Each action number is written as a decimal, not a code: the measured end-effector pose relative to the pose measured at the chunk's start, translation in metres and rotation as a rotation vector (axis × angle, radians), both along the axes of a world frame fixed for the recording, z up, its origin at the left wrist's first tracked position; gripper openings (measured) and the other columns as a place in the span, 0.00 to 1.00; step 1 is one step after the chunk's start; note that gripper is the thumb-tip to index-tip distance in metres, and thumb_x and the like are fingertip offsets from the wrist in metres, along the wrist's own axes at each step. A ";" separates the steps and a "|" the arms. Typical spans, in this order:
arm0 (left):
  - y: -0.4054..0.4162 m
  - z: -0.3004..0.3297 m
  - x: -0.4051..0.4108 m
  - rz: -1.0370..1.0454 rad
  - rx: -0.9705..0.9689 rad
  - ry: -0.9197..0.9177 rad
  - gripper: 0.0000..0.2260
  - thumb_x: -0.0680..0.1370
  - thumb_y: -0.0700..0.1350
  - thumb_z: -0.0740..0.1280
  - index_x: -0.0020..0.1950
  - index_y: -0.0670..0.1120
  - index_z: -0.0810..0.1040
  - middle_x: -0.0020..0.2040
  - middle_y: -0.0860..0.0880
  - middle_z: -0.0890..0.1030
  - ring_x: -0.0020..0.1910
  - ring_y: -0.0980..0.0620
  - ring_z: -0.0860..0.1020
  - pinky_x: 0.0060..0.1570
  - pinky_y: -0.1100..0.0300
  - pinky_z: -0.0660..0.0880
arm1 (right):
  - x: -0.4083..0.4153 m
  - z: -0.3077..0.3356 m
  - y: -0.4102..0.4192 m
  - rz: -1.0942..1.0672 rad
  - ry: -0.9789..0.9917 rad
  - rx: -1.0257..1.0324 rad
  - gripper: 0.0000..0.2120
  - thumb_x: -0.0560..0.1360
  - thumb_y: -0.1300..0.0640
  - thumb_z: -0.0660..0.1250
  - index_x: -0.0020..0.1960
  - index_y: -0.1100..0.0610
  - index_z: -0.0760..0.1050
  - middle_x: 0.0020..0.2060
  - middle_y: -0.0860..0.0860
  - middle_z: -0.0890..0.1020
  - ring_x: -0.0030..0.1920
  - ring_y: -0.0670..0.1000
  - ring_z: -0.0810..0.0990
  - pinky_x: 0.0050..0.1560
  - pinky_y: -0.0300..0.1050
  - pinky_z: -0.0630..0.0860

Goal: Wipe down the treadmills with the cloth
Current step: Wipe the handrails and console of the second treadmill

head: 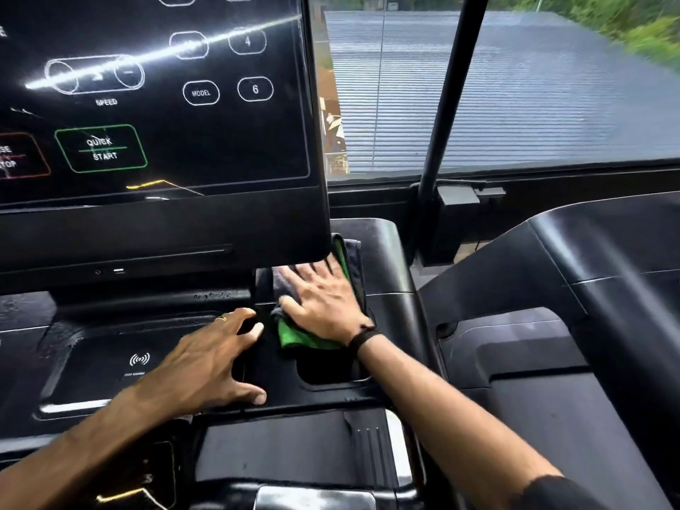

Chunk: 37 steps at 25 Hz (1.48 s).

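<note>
Treadmill console tray [154, 366] ran left to right beneath the touchscreen [147, 90], and the left hand [206, 366] rested on it, fingers spread and holding nothing. Just right of it, the right hand [323, 300] lay flat with straight fingers, pressing the green-and-grey cloth [301, 336] onto the tray's right end, its long axis running near to far. The right hand was therefore the working one. The screen's lower corner overhung the cloth's far end, and what seemed a cup recess [331, 373] sat just nearer. A second treadmill [588, 288] stood right.
</note>
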State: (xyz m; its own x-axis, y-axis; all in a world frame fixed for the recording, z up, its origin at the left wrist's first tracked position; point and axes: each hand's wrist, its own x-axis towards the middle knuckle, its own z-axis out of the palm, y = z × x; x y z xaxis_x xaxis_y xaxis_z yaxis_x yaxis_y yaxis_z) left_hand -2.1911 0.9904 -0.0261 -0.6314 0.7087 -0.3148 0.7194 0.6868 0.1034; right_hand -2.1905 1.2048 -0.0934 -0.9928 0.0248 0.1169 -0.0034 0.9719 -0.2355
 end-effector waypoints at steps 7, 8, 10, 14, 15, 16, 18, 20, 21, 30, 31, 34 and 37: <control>0.005 0.009 0.008 -0.053 -0.045 0.057 0.47 0.68 0.73 0.68 0.79 0.50 0.61 0.78 0.52 0.56 0.77 0.51 0.60 0.71 0.56 0.64 | 0.035 -0.014 0.085 -0.401 -0.177 -0.180 0.32 0.79 0.39 0.55 0.80 0.43 0.49 0.81 0.50 0.48 0.80 0.58 0.47 0.77 0.60 0.45; 0.004 0.008 0.007 -0.059 -0.039 0.064 0.46 0.68 0.73 0.68 0.78 0.49 0.63 0.77 0.52 0.58 0.76 0.51 0.62 0.70 0.56 0.65 | 0.049 -0.017 0.088 -0.449 -0.204 -0.256 0.32 0.80 0.40 0.56 0.80 0.43 0.48 0.81 0.50 0.47 0.80 0.58 0.46 0.77 0.60 0.46; 0.004 0.008 0.006 -0.076 -0.019 0.077 0.46 0.65 0.74 0.67 0.74 0.47 0.68 0.73 0.50 0.64 0.72 0.50 0.67 0.68 0.54 0.69 | 0.082 -0.020 0.088 -0.535 -0.233 -0.433 0.32 0.82 0.44 0.56 0.81 0.45 0.46 0.81 0.50 0.46 0.80 0.56 0.47 0.77 0.58 0.47; 0.004 0.006 0.001 -0.126 -0.026 0.100 0.51 0.57 0.79 0.52 0.67 0.45 0.75 0.66 0.50 0.69 0.64 0.49 0.72 0.62 0.52 0.73 | 0.149 -0.015 0.054 -0.652 -0.254 -0.536 0.32 0.83 0.45 0.53 0.81 0.51 0.43 0.81 0.51 0.46 0.80 0.54 0.48 0.77 0.53 0.47; 0.004 0.004 -0.001 -0.130 -0.040 0.101 0.50 0.57 0.79 0.53 0.66 0.46 0.75 0.65 0.50 0.69 0.63 0.50 0.71 0.63 0.53 0.72 | 0.161 -0.015 0.039 -0.670 -0.262 -0.457 0.33 0.82 0.44 0.51 0.81 0.53 0.43 0.81 0.52 0.47 0.80 0.55 0.49 0.78 0.54 0.48; 0.004 0.002 -0.002 -0.136 -0.047 0.107 0.47 0.59 0.79 0.57 0.65 0.47 0.75 0.63 0.51 0.69 0.61 0.50 0.71 0.63 0.55 0.72 | 0.170 -0.016 0.025 -0.670 -0.256 -0.344 0.34 0.80 0.41 0.46 0.81 0.54 0.43 0.81 0.54 0.48 0.79 0.57 0.50 0.78 0.55 0.49; 0.002 -0.001 -0.002 -0.155 -0.025 0.129 0.43 0.63 0.78 0.63 0.65 0.47 0.75 0.61 0.51 0.68 0.59 0.51 0.71 0.62 0.57 0.70 | 0.179 -0.017 0.000 -0.636 -0.222 -0.138 0.38 0.75 0.39 0.39 0.81 0.56 0.46 0.80 0.57 0.51 0.79 0.61 0.53 0.77 0.57 0.51; 0.001 -0.002 -0.001 -0.158 -0.010 0.134 0.41 0.65 0.76 0.65 0.65 0.46 0.75 0.62 0.50 0.69 0.61 0.50 0.71 0.62 0.57 0.69 | 0.178 -0.020 -0.013 -0.587 -0.197 -0.014 0.37 0.76 0.42 0.41 0.80 0.58 0.52 0.79 0.60 0.56 0.77 0.65 0.57 0.76 0.61 0.56; 0.001 -0.003 -0.001 -0.158 -0.003 0.133 0.40 0.66 0.75 0.66 0.66 0.46 0.75 0.63 0.50 0.69 0.62 0.50 0.70 0.63 0.57 0.68 | 0.173 -0.020 -0.016 -0.565 -0.182 0.030 0.35 0.77 0.43 0.44 0.80 0.59 0.56 0.78 0.61 0.59 0.76 0.66 0.60 0.75 0.63 0.59; -0.004 -0.009 -0.002 -0.173 0.035 0.159 0.42 0.68 0.74 0.65 0.69 0.43 0.72 0.69 0.45 0.68 0.70 0.46 0.69 0.76 0.52 0.58 | 0.111 0.002 -0.056 -0.157 -0.230 -0.089 0.32 0.80 0.46 0.43 0.80 0.61 0.52 0.79 0.60 0.54 0.79 0.57 0.52 0.79 0.49 0.46; -0.005 -0.011 -0.002 -0.170 0.041 0.166 0.43 0.68 0.74 0.65 0.69 0.43 0.72 0.69 0.45 0.68 0.70 0.46 0.68 0.76 0.52 0.57 | 0.108 0.003 -0.052 -0.129 -0.297 -0.121 0.30 0.82 0.47 0.44 0.80 0.60 0.53 0.79 0.59 0.54 0.80 0.55 0.51 0.79 0.47 0.46; -0.004 -0.013 -0.004 -0.172 0.053 0.185 0.43 0.67 0.75 0.64 0.69 0.43 0.72 0.67 0.46 0.69 0.68 0.46 0.69 0.76 0.52 0.59 | 0.097 0.012 -0.035 0.028 -0.528 -0.071 0.27 0.82 0.46 0.43 0.74 0.58 0.63 0.79 0.59 0.55 0.80 0.55 0.49 0.78 0.49 0.47; -0.004 -0.013 -0.003 -0.173 0.067 0.194 0.42 0.67 0.75 0.65 0.67 0.43 0.73 0.66 0.47 0.70 0.67 0.47 0.70 0.74 0.53 0.59 | 0.086 0.018 -0.024 0.077 -0.633 -0.132 0.18 0.85 0.53 0.49 0.70 0.58 0.67 0.74 0.58 0.65 0.77 0.56 0.55 0.74 0.49 0.52</control>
